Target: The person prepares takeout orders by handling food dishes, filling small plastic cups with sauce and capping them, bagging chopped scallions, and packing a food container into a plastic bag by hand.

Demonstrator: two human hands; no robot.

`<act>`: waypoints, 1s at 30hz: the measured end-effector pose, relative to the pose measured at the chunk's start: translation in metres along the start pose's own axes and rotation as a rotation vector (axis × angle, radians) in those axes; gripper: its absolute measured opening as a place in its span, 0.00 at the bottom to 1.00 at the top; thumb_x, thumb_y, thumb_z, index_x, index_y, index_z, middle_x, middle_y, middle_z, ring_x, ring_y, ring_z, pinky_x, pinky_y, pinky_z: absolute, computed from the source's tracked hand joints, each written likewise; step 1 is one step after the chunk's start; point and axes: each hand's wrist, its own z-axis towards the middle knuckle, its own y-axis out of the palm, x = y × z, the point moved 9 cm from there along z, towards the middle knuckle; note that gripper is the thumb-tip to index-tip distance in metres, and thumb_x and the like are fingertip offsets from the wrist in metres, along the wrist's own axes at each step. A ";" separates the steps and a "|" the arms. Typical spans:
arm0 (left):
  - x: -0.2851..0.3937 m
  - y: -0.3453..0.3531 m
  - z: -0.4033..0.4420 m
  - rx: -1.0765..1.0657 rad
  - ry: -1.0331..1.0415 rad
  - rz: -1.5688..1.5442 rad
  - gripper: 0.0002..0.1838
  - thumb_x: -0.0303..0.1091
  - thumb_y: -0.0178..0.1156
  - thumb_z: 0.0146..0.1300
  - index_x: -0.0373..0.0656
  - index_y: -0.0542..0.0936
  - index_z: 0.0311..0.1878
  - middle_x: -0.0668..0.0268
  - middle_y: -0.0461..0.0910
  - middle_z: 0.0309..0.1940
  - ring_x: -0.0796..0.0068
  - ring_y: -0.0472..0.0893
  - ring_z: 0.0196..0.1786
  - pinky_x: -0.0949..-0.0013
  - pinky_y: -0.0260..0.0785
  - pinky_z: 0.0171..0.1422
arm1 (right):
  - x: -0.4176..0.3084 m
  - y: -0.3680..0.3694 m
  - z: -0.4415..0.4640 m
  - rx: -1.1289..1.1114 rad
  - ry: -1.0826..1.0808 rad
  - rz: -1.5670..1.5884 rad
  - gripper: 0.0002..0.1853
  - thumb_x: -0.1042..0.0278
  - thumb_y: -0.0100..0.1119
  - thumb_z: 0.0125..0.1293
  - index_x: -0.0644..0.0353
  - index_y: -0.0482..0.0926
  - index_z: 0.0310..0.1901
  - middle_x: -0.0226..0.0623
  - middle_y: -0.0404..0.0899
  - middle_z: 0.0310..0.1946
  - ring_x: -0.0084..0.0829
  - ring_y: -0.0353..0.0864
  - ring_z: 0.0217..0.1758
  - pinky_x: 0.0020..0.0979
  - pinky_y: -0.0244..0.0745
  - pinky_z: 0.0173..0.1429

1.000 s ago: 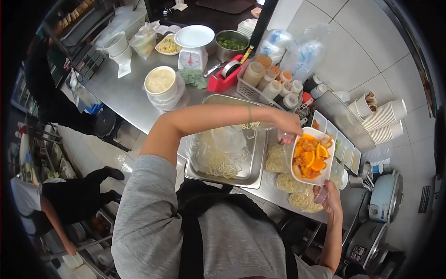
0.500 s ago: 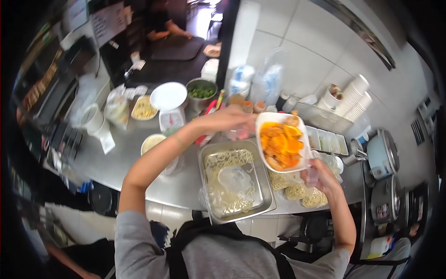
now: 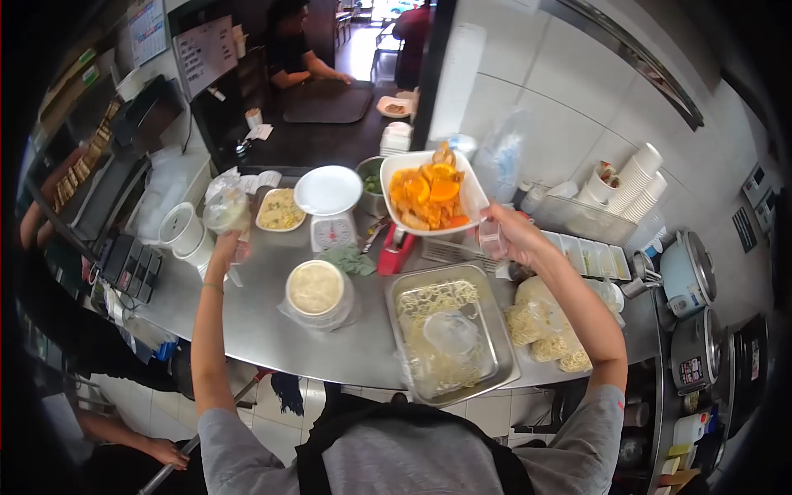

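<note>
White dish [image 3: 473,196], one, aloft at the steel tray's [image 3: 505,363] 12 o'clock. Right hand [image 3: 513,233] pinches its 4 o'clock rim, one clear cup [image 3: 492,241] alongside. Left hand [image 3: 228,247] by one plastic bag [image 3: 224,206], dish's 8–9 o'clock; finger closure unclear. Basket [image 3: 455,254] partly hidden.

Orange-topped dish [image 3: 434,195] in right hand [image 3: 513,234]
</note>
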 end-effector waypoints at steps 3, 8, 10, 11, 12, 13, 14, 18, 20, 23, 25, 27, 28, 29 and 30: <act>-0.061 -0.022 0.051 -0.064 -0.108 -0.008 0.23 0.41 0.47 0.63 0.37 0.64 0.57 0.57 0.77 0.31 0.64 0.79 0.23 0.65 0.73 0.22 | -0.034 0.055 0.038 0.032 -0.065 0.027 0.19 0.56 0.41 0.63 0.66 0.71 0.41 0.33 0.75 0.25 0.21 0.68 0.18 0.22 0.55 0.13; -0.080 -0.002 0.106 -0.256 -0.068 -0.119 0.28 0.49 0.46 0.65 0.39 0.61 0.61 0.55 0.79 0.41 0.67 0.80 0.22 0.66 0.73 0.21 | -0.071 0.156 0.129 -0.098 -0.065 0.109 0.19 0.57 0.40 0.60 0.67 0.72 0.37 0.28 0.65 0.18 0.20 0.61 0.16 0.23 0.50 0.17; -0.072 0.009 0.113 -0.328 -0.018 -0.179 0.28 0.51 0.47 0.65 0.41 0.61 0.61 0.56 0.79 0.41 0.70 0.79 0.22 0.69 0.73 0.21 | -0.081 0.197 0.167 -0.066 -0.062 0.169 0.18 0.58 0.40 0.59 0.66 0.71 0.35 0.27 0.62 0.17 0.19 0.58 0.15 0.22 0.49 0.16; -0.062 0.016 0.112 -0.343 0.015 -0.203 0.27 0.50 0.47 0.65 0.42 0.61 0.61 0.57 0.80 0.40 0.72 0.79 0.21 0.71 0.73 0.21 | -0.084 0.218 0.190 -0.149 -0.053 0.209 0.16 0.58 0.40 0.59 0.65 0.71 0.34 0.26 0.61 0.16 0.18 0.56 0.14 0.22 0.48 0.16; -0.058 0.024 0.115 -0.402 0.015 -0.172 0.26 0.49 0.47 0.65 0.44 0.61 0.61 0.57 0.80 0.39 0.73 0.79 0.21 0.72 0.72 0.21 | -0.085 0.236 0.214 -0.227 -0.049 0.249 0.15 0.59 0.40 0.59 0.64 0.70 0.32 0.25 0.60 0.16 0.17 0.54 0.14 0.21 0.48 0.16; -0.054 0.034 0.120 -0.463 0.018 -0.144 0.25 0.47 0.46 0.66 0.45 0.61 0.62 0.58 0.80 0.39 0.74 0.79 0.21 0.73 0.72 0.21 | -0.086 0.250 0.238 -0.151 -0.046 0.292 0.13 0.59 0.41 0.59 0.62 0.69 0.30 0.24 0.59 0.15 0.16 0.50 0.13 0.21 0.47 0.16; -0.051 0.040 0.124 -0.486 0.037 -0.152 0.24 0.45 0.46 0.66 0.45 0.61 0.61 0.58 0.80 0.39 0.74 0.78 0.20 0.73 0.72 0.21 | -0.092 0.266 0.255 -0.144 -0.065 0.314 0.13 0.60 0.39 0.60 0.61 0.70 0.31 0.24 0.59 0.15 0.16 0.49 0.13 0.21 0.48 0.16; -0.054 0.051 0.115 -0.525 -0.009 -0.201 0.19 0.40 0.42 0.67 0.45 0.61 0.59 0.57 0.80 0.39 0.74 0.78 0.20 0.73 0.72 0.21 | -0.091 0.301 0.343 -0.015 -0.084 0.372 0.21 0.53 0.31 0.67 0.61 0.70 0.31 0.26 0.59 0.15 0.17 0.49 0.13 0.22 0.49 0.18; -0.059 0.055 0.116 -0.548 -0.064 -0.258 0.18 0.39 0.41 0.67 0.45 0.60 0.58 0.55 0.80 0.39 0.73 0.78 0.20 0.73 0.73 0.22 | -0.081 0.307 0.387 0.043 -0.058 0.444 0.25 0.48 0.29 0.69 0.60 0.70 0.30 0.27 0.59 0.14 0.18 0.50 0.13 0.22 0.50 0.18; -0.063 0.064 0.124 -0.629 -0.097 -0.351 0.18 0.38 0.40 0.67 0.47 0.55 0.58 0.51 0.79 0.40 0.72 0.79 0.23 0.71 0.74 0.23 | -0.063 0.302 0.450 0.205 -0.015 0.540 0.27 0.44 0.28 0.69 0.58 0.69 0.27 0.29 0.61 0.13 0.20 0.51 0.11 0.23 0.50 0.16; -0.059 0.068 0.123 -0.670 -0.119 -0.353 0.21 0.37 0.40 0.66 0.47 0.51 0.60 0.51 0.79 0.39 0.72 0.79 0.22 0.72 0.73 0.22 | -0.051 0.287 0.483 0.333 -0.053 0.538 0.24 0.47 0.34 0.67 0.58 0.70 0.25 0.32 0.66 0.15 0.21 0.58 0.11 0.26 0.53 0.12; -0.056 0.072 0.120 -0.690 -0.135 -0.354 0.24 0.37 0.39 0.65 0.48 0.46 0.62 0.51 0.79 0.38 0.72 0.79 0.22 0.73 0.72 0.22 | -0.036 0.272 0.506 0.471 -0.036 0.541 0.22 0.49 0.35 0.66 0.58 0.71 0.28 0.33 0.67 0.15 0.22 0.60 0.12 0.27 0.54 0.13; -0.052 0.072 0.120 -0.688 -0.134 -0.357 0.25 0.36 0.39 0.65 0.49 0.44 0.63 0.50 0.79 0.38 0.71 0.79 0.22 0.73 0.72 0.22 | -0.031 0.266 0.513 0.535 -0.031 0.545 0.20 0.49 0.35 0.67 0.57 0.71 0.30 0.32 0.65 0.14 0.21 0.58 0.12 0.26 0.53 0.14; -0.049 0.073 0.120 -0.684 -0.134 -0.362 0.27 0.36 0.39 0.64 0.50 0.41 0.63 0.49 0.79 0.38 0.71 0.79 0.22 0.73 0.72 0.22 | -0.026 0.260 0.518 0.598 -0.024 0.547 0.19 0.50 0.34 0.67 0.55 0.71 0.32 0.31 0.63 0.13 0.21 0.56 0.12 0.25 0.52 0.15; -0.048 0.075 0.120 -0.677 -0.129 -0.397 0.28 0.35 0.38 0.64 0.51 0.40 0.63 0.49 0.79 0.38 0.70 0.79 0.22 0.73 0.72 0.22 | -0.022 0.254 0.521 0.636 -0.010 0.549 0.18 0.51 0.36 0.66 0.55 0.71 0.32 0.31 0.63 0.13 0.21 0.57 0.12 0.25 0.52 0.15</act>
